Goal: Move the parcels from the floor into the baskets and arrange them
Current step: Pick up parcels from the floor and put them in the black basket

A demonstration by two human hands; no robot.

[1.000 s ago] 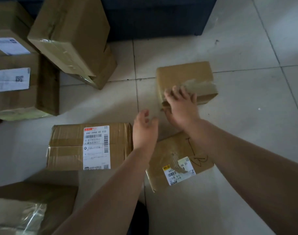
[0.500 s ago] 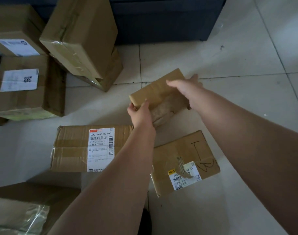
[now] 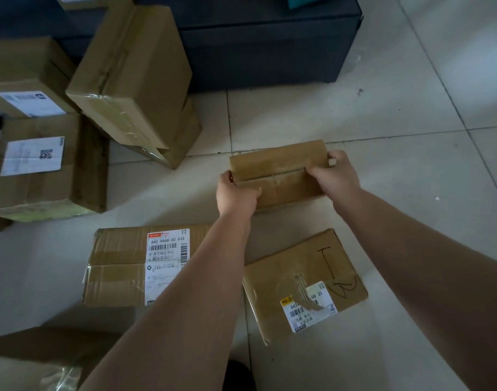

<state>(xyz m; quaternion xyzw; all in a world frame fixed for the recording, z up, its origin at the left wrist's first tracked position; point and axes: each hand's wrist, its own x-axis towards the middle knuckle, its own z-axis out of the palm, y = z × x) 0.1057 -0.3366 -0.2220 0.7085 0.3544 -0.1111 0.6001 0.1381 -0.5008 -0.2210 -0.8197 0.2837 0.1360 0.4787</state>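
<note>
While my left hand [image 3: 236,193] and right hand [image 3: 336,176] clamp fingers on the small taped cardboard parcel's [image 3: 278,172] ends, it seems light, stiff, slightly slick.

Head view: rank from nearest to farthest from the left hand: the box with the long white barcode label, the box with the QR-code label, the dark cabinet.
From the left hand:
1. Brown cardboard box with the long white barcode label, just below it on the floor.
2. Cardboard box with the QR-code label, far left.
3. Dark cabinet, at the top, behind.
</note>
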